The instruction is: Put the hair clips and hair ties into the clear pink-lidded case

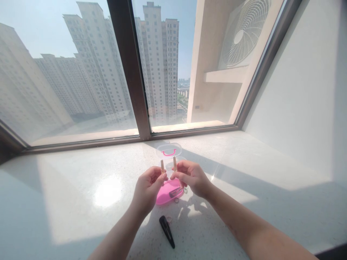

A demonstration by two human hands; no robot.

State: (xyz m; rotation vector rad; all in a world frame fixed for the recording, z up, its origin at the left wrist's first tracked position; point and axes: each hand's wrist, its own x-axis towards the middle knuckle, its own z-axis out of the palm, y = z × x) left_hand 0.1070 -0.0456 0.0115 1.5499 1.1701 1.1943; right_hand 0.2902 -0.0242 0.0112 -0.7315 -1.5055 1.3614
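My left hand [148, 188] pinches a small pale gold hair clip [162, 166], held upright. My right hand [192, 177] pinches a second, like hair clip [175, 163], also upright, a finger's width from the first. Both hands hover above a small pink box [166, 193] on the white windowsill [81, 195]. Its clear lid [169, 150] with a pink handle stands open behind the clips. A dark clip [175, 193] lies in the pink box. A black snap hair clip [167, 231] lies on the sill nearer to me, between my forearms.
A large window with a dark frame [130, 72] rises at the back of the sill. A white wall [303, 101] closes the right side. Small rings [176, 199] lie beside the pink box. Sunlight falls across the sill on the left.
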